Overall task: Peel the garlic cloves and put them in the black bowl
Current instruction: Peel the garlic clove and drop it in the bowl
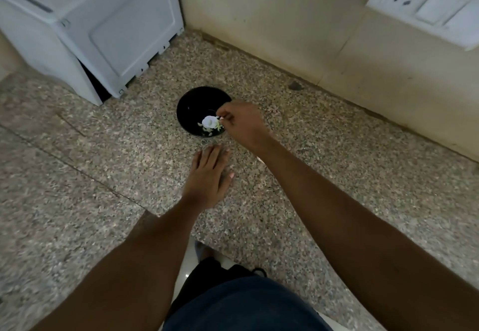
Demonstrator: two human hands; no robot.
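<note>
Nearest the camera: dark blue clothing of the person, low in view, with both bare forearms reaching away from it.
Left hand: left hand lies flat on the speckled granite counter, fingers straight and together, holding nothing.
Right hand: right hand is beyond the left, fingers curled at the near-right rim of the round black bowl; the tips seem to pinch something small and pale, too small to name.
Garlic: white garlic piece sits inside the bowl, just left of the right fingertips, with pale papery scraps around it.
Beyond the hands: white plastic appliance far left; white wall socket plate far right.
Risk: the bowl stands unheld, since the left hand is apart from it, so a tug on its rim may tip or slide it.
Risk two: skins look mixed with the garlic; peel could stay in the bowl.
</note>
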